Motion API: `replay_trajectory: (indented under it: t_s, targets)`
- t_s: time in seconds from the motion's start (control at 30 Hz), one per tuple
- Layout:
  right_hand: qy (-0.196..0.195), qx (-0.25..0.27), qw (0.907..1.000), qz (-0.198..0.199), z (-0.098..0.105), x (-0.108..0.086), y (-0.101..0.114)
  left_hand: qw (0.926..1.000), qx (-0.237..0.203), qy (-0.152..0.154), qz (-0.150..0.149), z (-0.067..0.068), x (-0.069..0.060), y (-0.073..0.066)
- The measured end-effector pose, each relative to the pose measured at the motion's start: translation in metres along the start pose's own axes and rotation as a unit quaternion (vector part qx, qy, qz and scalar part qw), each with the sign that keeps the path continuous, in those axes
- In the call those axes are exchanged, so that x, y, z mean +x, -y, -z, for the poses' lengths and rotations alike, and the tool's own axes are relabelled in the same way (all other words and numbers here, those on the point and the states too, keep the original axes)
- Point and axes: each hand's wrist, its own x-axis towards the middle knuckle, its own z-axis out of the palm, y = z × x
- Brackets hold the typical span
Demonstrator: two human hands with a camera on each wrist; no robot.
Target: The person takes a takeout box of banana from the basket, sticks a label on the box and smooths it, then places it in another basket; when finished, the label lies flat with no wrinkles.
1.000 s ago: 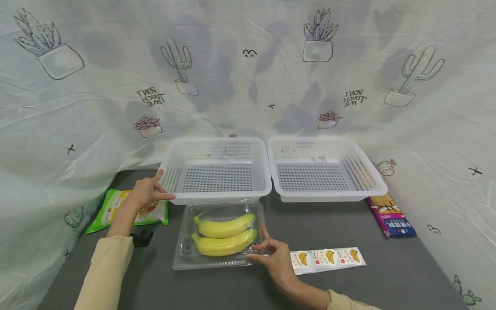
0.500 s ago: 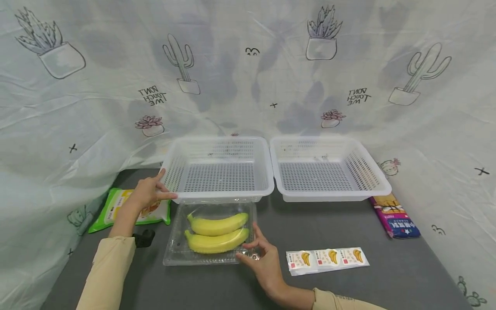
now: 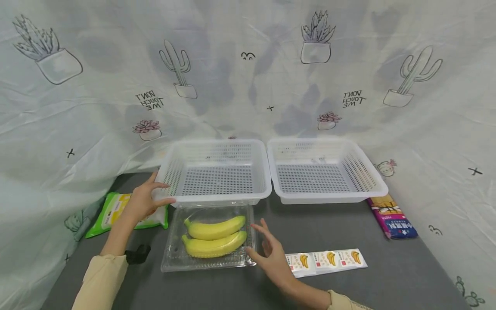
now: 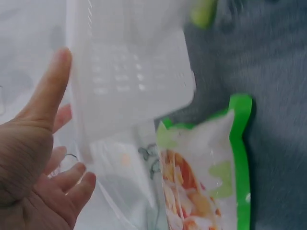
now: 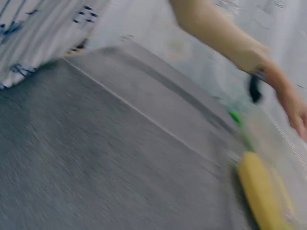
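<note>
Grey table point(image 3: 155, 288), cactus-print cloth point(image 3: 248, 86) behind

Clear box point(image 3: 173, 241): lies just in front of left basket point(image 3: 221, 199), long axis left-right; holds two bananas point(image 3: 215, 246), stems leftward. Left hand point(image 3: 147, 199): spreads wide at basket's left end. Right hand point(image 3: 274, 256): spreads wide by box's right edge, contact unclear. Left wrist view: shows bag's point(image 4: 220, 163) food print, mostly hidden in head view.

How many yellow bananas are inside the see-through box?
2. The back banana and the front banana lie side by side in the clear plastic container; none look hidden.
</note>
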Motion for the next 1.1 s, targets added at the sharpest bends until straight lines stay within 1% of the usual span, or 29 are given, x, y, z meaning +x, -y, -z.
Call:
replay_trajectory:
  t_s: [0.07,0.13,0.2,0.27,0.3,0.37,0.47,0.53,0.6,0.67,0.7,0.77,0.83,0.87,0.97,1.03,1.1]
  targets:
    - [-0.014,0.006,0.9999,0.003,0.013,0.001,0.0,0.9982,-0.011,-0.056,-0.017,-0.004,-0.007,-0.006]
    - [-0.035,0.006,0.9994,0.005,0.028,0.002,-0.001,0.9925,-0.039,-0.113,-0.023,-0.007,-0.015,-0.013]
    - [-0.06,-0.003,0.9982,0.003,0.043,0.002,-0.002,0.984,-0.082,-0.158,-0.007,-0.009,-0.024,-0.02]
    - [-0.08,-0.01,0.9967,-0.005,0.058,0.002,-0.005,0.974,-0.124,-0.189,0.011,-0.011,-0.033,-0.028]
    - [-0.087,-0.011,0.9961,-0.009,0.065,0.001,-0.007,0.9701,-0.141,-0.196,0.019,-0.012,-0.037,-0.032]
    - [-0.093,-0.016,0.9955,-0.014,0.079,-0.001,-0.011,0.9647,-0.164,-0.202,0.036,-0.015,-0.045,-0.04]
    - [-0.077,-0.021,0.9968,-0.009,0.098,-0.004,-0.018,0.9592,-0.193,-0.201,0.045,-0.023,-0.053,-0.054]
    - [-0.053,-0.027,0.9982,0.0,0.112,-0.005,-0.023,0.956,-0.212,-0.196,0.052,-0.028,-0.059,-0.065]
    - [-0.03,-0.035,0.9989,0.009,0.126,-0.007,-0.027,0.9504,-0.243,-0.186,0.059,-0.033,-0.064,-0.076]
    - [-0.008,-0.038,0.9991,0.018,0.14,-0.009,-0.031,0.9416,-0.281,-0.175,0.06,-0.038,-0.069,-0.087]
    - [0.002,-0.043,0.9988,0.022,0.146,-0.01,-0.032,0.9361,-0.302,-0.169,0.062,-0.04,-0.071,-0.093]
    - [0.012,-0.052,0.9981,0.031,0.157,-0.013,-0.035,0.9215,-0.348,-0.16,0.062,-0.046,-0.076,-0.105]
    - [0.018,-0.057,0.9974,0.039,0.166,-0.018,-0.038,0.9082,-0.387,-0.151,0.049,-0.052,-0.081,-0.119]
    - [0.016,-0.063,0.9972,0.038,0.169,-0.021,-0.039,0.9039,-0.4,-0.146,0.042,-0.056,-0.083,-0.126]
    - [0.016,-0.068,0.9968,0.037,0.174,-0.029,-0.043,0.8871,-0.445,-0.124,0.004,-0.068,-0.092,-0.147]
    - [0.019,-0.069,0.9967,0.038,0.176,-0.034,-0.047,0.8788,-0.466,-0.099,-0.028,-0.076,-0.097,-0.161]
    - [0.026,-0.063,0.9969,0.041,0.176,-0.038,-0.051,0.8747,-0.478,-0.063,-0.049,-0.086,-0.101,-0.175]
